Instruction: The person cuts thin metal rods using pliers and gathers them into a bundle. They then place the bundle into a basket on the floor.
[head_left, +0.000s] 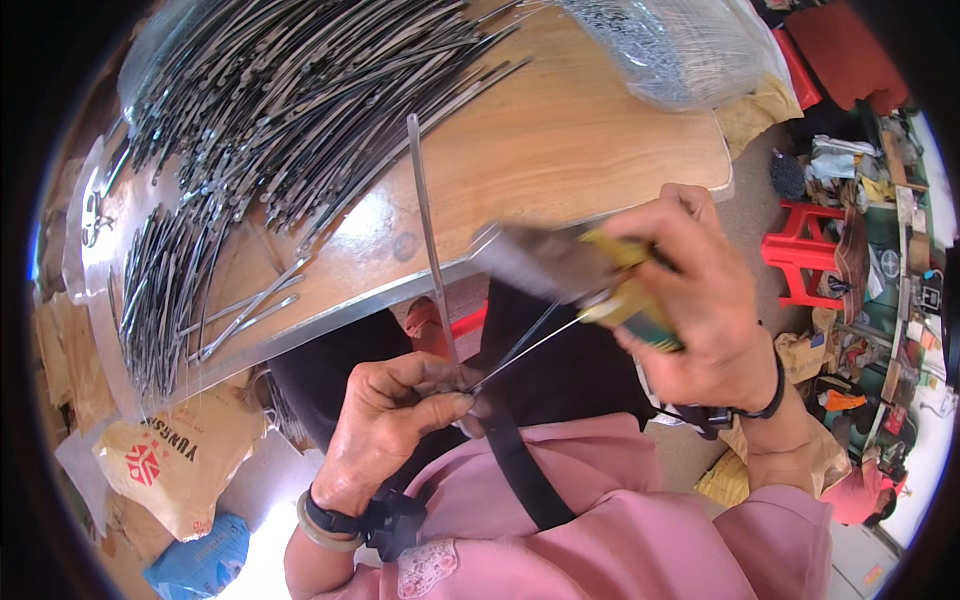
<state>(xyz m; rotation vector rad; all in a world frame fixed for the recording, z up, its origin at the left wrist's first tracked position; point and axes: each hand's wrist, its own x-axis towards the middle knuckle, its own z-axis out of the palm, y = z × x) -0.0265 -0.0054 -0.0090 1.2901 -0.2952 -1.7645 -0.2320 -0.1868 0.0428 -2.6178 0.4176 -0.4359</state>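
Observation:
My left hand (pixel 405 408) is closed in a pinch above my lap. It grips a long, thin grey strip (pixel 430 215), which rises past the table's front edge. From the same fingertips a thin shiny wire (pixel 530 348) slants up to the right, with a darker strand beside it. My right hand (pixel 705 300) is wrapped round pliers (pixel 555 262) with yellow and green handles. Their metal head points left and is smeared by motion. The wire's upper end meets the pliers near the handles; whether they grip it I cannot tell.
On the wooden table (pixel 600 150) lies a big heap of dark metal strips (pixel 300 90), with a smaller bundle (pixel 165 300) at left. A clear plastic bag (pixel 680 50) of thin wires sits far right. Red stools (pixel 800 250) and cluttered shelves stand beyond; a paper bag (pixel 185 450) is lower left.

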